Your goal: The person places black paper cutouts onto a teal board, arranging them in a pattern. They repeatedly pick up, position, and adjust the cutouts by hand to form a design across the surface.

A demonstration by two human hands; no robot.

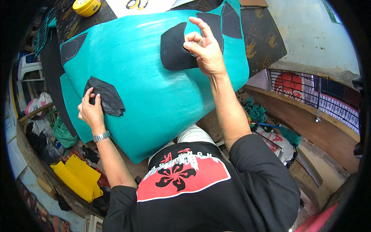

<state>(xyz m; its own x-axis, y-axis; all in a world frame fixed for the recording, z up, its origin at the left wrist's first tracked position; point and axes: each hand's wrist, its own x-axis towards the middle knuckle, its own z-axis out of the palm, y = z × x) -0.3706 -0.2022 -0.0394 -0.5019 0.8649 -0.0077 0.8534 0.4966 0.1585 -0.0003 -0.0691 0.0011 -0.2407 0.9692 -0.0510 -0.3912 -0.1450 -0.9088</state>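
Observation:
A large teal leather-like sheet lies across the worktable. At its left, my left hand grips a small stack of black leather-like pieces with thumb and fingers. My right hand is over the upper right of the sheet, thumb and a finger pinched together and another finger raised. Whatever is in that pinch is too small or hidden to name. Beside and partly beneath this hand is a flat black cut piece with angled edges. More black pieces lie at the sheet's upper right, and one dark piece at its upper left corner.
A yellow round tub and a white paper sit at the table's far side. Yellow folded material and plastic bags lie low on the left. A wooden plank and teal scraps are to the right.

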